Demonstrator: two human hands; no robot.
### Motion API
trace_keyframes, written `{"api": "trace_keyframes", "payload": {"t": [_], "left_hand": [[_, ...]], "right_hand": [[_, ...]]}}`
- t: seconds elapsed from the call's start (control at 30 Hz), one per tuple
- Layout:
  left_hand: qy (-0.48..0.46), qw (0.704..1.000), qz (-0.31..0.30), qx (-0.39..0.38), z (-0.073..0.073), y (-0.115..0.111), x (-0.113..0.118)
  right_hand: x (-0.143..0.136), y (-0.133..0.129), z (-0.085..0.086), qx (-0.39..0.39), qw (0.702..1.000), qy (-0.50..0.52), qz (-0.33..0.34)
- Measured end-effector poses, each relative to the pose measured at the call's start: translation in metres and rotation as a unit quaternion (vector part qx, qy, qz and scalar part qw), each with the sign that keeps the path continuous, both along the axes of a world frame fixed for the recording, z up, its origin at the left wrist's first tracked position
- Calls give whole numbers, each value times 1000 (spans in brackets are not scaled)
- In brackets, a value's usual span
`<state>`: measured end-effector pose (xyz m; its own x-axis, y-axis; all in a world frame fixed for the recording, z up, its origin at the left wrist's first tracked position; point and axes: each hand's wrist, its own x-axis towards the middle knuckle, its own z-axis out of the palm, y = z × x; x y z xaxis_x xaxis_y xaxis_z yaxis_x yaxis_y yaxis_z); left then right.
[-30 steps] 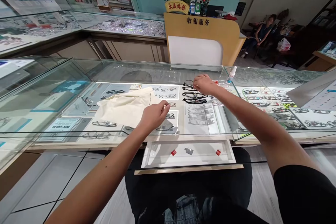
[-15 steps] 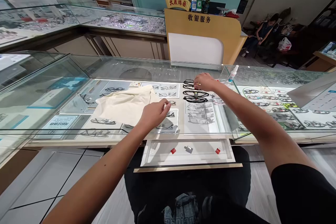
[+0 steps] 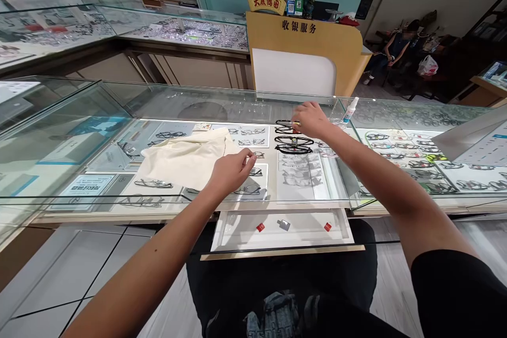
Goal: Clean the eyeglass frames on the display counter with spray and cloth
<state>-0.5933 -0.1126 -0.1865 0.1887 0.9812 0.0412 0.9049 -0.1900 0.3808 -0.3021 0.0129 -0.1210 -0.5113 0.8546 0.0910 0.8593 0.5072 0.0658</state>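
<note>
A row of dark-framed eyeglasses (image 3: 293, 141) lies on the glass counter top, one pair behind another. At the far end of this row, my right hand (image 3: 311, 119) has its fingers bent down onto a pair of eyeglasses (image 3: 284, 130); the fingertips are partly hidden. My left hand (image 3: 231, 170) hovers or rests over the counter just left of the row, fingers curled together, with nothing visible in them. Beside it on the left lies a crumpled cream cloth (image 3: 184, 158). A small white spray bottle (image 3: 350, 110) stands to the right of my right hand.
Under the glass counter (image 3: 222, 113), more eyeglasses are on display. A white drawer (image 3: 237, 237) sticks out before my lap, holding two small red packets (image 3: 327, 227) and a grey one (image 3: 283, 225). A white sign (image 3: 475, 140) stands at right. A person (image 3: 396, 47) sits far back.
Both hands keep nearly the same places, my right hand still at the far eyeglasses. The whole view has shifted very slightly.
</note>
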Motion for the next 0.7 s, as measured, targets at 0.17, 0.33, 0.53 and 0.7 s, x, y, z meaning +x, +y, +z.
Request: {"api": "trace_keyframes", "payload": {"t": [0.17, 0.33, 0.53, 0.7], "left_hand": [[3, 1000, -3, 2, -3, 1, -1], [18, 1000, -3, 9, -6, 2, -1], [11, 1000, -2, 14, -4, 0, 0], [16, 1000, 3, 10, -4, 1, 1]], "right_hand": [[-39, -77, 38, 70, 993, 69, 66], [-82, -174, 30, -59, 972, 22, 228], [-92, -221, -48, -162, 932, -84, 313], [-97, -205, -119, -174, 944, -75, 270]]}}
